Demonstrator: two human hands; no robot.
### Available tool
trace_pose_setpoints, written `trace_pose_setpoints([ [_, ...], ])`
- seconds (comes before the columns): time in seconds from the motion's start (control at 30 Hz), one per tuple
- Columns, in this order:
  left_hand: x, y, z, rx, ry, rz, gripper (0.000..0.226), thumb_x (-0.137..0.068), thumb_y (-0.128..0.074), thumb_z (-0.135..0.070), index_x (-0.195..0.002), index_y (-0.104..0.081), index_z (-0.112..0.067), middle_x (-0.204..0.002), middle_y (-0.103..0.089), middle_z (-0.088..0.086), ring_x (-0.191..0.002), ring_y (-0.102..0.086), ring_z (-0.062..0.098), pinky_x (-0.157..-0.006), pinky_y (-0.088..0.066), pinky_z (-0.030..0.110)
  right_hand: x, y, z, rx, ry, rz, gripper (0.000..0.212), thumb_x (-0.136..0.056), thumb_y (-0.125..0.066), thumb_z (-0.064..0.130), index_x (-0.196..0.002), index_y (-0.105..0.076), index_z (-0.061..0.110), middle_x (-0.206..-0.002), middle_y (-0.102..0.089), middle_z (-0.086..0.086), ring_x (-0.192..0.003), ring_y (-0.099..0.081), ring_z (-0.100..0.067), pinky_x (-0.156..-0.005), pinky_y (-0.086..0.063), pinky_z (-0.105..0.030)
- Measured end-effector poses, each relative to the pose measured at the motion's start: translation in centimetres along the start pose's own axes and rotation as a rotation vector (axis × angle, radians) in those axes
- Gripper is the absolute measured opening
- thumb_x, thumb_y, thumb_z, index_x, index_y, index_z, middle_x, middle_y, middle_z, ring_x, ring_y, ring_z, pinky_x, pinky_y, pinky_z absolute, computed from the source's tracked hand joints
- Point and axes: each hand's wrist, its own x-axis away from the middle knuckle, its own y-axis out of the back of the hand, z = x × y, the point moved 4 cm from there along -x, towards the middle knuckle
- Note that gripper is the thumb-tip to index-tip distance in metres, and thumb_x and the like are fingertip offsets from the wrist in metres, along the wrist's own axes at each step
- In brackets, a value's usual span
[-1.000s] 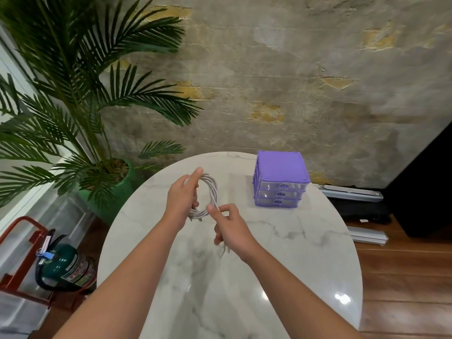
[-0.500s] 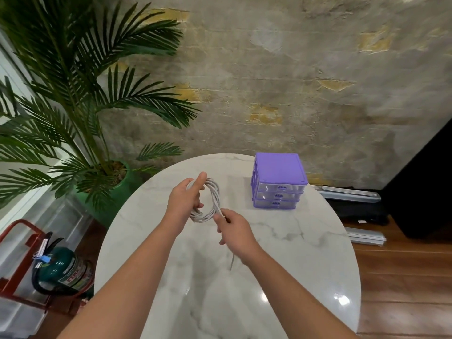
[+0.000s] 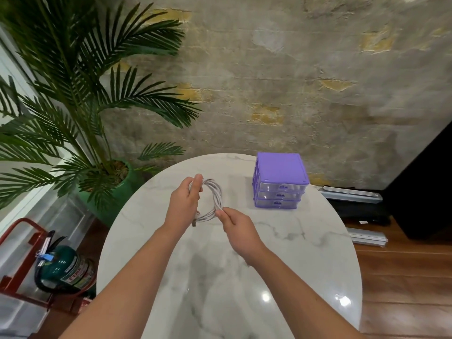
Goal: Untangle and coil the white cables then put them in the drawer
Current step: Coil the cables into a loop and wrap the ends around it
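Coiling in progress: the white cable (image 3: 215,195) loop is gripped by the left hand (image 3: 184,204) and pinched by the right hand (image 3: 238,228) above the table (image 3: 305,241)

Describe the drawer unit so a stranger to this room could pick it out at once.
Start at the round white marble table in front of the weathered wall. On its far right side, beyond the person's hands, stands the purple drawer unit. It is a small box with a flat purple top and three stacked clear-fronted drawers, all closed, and it is the only purple object in view.
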Motion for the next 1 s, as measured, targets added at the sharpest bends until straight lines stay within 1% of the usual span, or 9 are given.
trace_pose_setpoints([
  [0.13, 0.2, -0.3, 0.4, 0.036, 0.149, 0.18, 0.039, -0.095, -0.048, -0.053, -0.103, -0.06, -0.016, -0.077, -0.068, 0.006, -0.058, -0.069, 0.015, -0.056, -0.051, 0.025, -0.3, 2.0, 0.2, -0.04, -0.092, -0.106, 0.05, -0.097, -0.046, 0.051, -0.059, -0.054, 0.02, -0.055, -0.043, 0.009, -0.056, -0.039, -0.009, -0.058, -0.034, -0.028],
  [0.27, 0.7, -0.7, 0.0, 0.325, 0.339, 0.406, 0.041, -0.089, -0.069, -0.035, -0.126, -0.056, -0.027, -0.104, -0.073, 0.012, -0.08, -0.074, 0.035, -0.077, -0.058, 0.033, -1.3, 4.0, 0.2, 0.06, -0.119, -0.282, 0.059, -0.1, -0.041, 0.049, -0.05, -0.027, 0.02, -0.051, -0.031, 0.002, -0.051, -0.03, -0.016, -0.056, -0.025, -0.034],
  [0.37, 0.9, -0.6, -0.7, 0.251, 0.325, 0.506, 0.037, -0.084, -0.075, -0.025, -0.117, -0.06, -0.017, -0.105, -0.071, 0.017, -0.085, -0.074, 0.028, -0.067, -0.057, 0.026, -2.0, 5.1, -0.3, 0.133, -0.141, -0.301, 0.06, -0.1, -0.045, 0.036, -0.044, -0.029, 0.018, -0.046, -0.029, 0.001, -0.047, -0.029, -0.018, -0.053, -0.024, -0.034],
  [0.5, 0.9, -1.5, -1.0, 0.0, 0.364, 0.671, 0.044, -0.078, -0.08, -0.037, -0.091, -0.043, -0.015, -0.101, -0.073, 0.013, -0.076, -0.071, 0.018, -0.062, -0.053, 0.027, -2.7, 5.8, 0.1, 0.246, -0.086, -0.222, 0.054, -0.095, -0.049, 0.028, -0.047, -0.03, 0.015, -0.047, -0.025, -0.002, -0.047, -0.023, -0.017, -0.051, -0.021, -0.033],
  [0.6, 1.4, -2.8, -1.2, -0.14, 0.319, 0.787, 0.047, -0.081, -0.079, -0.034, -0.095, -0.038, -0.015, -0.093, -0.074, 0.008, -0.071, -0.07, 0.019, -0.061, -0.047, 0.028, -3.0, 5.3, 1.1, 0.359, -0.002, -0.137, 0.055, -0.096, -0.049, 0.028, -0.047, -0.029, 0.013, -0.049, -0.026, -0.005, -0.049, -0.025, -0.019, -0.052, -0.023, -0.034],
  [0.7, 1.5, -3.5, -1.7, -0.238, 0.21, 0.815, 0.029, -0.09, -0.069, -0.025, -0.108, -0.049, -0.016, -0.084, -0.066, 0.0, -0.067, -0.062, 0.013, -0.067, -0.051, 0.026, -3.0, 5.4, 1.5, 0.345, 0.035, -0.076, 0.052, -0.097, -0.046, 0.03, -0.051, -0.034, 0.009, -0.052, -0.032, -0.006, -0.051, -0.03, -0.019, -0.054, -0.027, -0.034],
  [0.77, 1.3, -3.4, -2.1, -0.278, 0.135, 0.787, 0.019, -0.095, -0.063, -0.028, -0.106, -0.053, -0.017, -0.084, -0.057, -0.004, -0.07, -0.054, 0.009, -0.068, -0.049, 0.026, -2.7, 5.7, 1.2, 0.144, 0.025, -0.032, 0.037, -0.091, -0.042, 0.03, -0.066, -0.052, 0.004, -0.063, -0.045, -0.011, -0.06, -0.039, -0.017, -0.06, -0.034, -0.033],
  [0.87, 1.3, -3.0, -2.6, -0.207, 0.144, 0.743, 0.029, -0.089, -0.068, -0.039, -0.103, -0.056, -0.016, -0.084, -0.054, -0.005, -0.073, -0.051, 0.011, -0.065, -0.044, 0.026, -2.5, 6.2, 1.0, -0.098, 0.015, 0.031, 0.025, -0.089, -0.037, 0.02, -0.099, -0.059, 0.023, -0.078, -0.046, -0.004, -0.074, -0.044, -0.014, -0.07, -0.037, -0.032],
  [1.0, 1.1, -2.1, -2.3, -0.205, 0.146, 0.625, 0.027, -0.092, -0.062, -0.043, -0.094, -0.057, -0.017, -0.071, -0.048, -0.004, -0.059, -0.043, 0.011, -0.057, -0.039, 0.024, -3.3, 6.2, -0.1, -0.01, 0.024, 0.068, 0.029, -0.086, -0.04, 0.016, -0.104, -0.058, 0.03, -0.091, -0.048, 0.003, -0.092, -0.043, -0.016, -0.077, -0.04, -0.03],
])
